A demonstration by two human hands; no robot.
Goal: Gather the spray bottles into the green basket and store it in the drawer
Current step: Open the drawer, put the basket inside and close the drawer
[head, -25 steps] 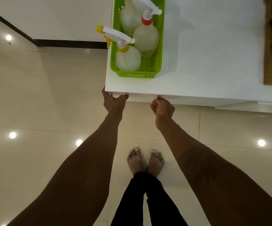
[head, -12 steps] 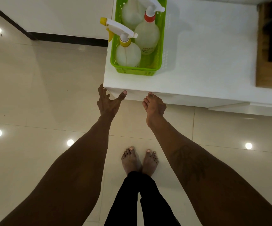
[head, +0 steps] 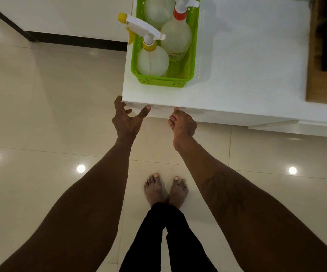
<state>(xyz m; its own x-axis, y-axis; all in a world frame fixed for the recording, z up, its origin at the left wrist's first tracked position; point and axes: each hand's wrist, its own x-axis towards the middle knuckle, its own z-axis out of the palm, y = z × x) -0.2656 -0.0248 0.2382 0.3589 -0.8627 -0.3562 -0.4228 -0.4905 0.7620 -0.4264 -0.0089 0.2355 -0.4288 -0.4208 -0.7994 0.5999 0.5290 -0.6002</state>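
Hovering at the front edge of the worktop (head: pixel 247 65), your left grip (head: pixel 126 120) was spread apart, fingers splayed, thumb tip at the edge near the corner, holding nothing. Your right grip (head: pixel 181 124), just beside it, had fingers loosely curled on nothing, one fingertip at the same edge. Just beyond both grips, the green basket (head: pixel 164 81) stood on the worktop near that corner. Upright inside were the yellow-collared bottle (head: pixel 153 59) nearest your grips, the red-collared bottle (head: pixel 176 42) behind it, and the third bottle (head: pixel 157 10) farthest, partly cut off.
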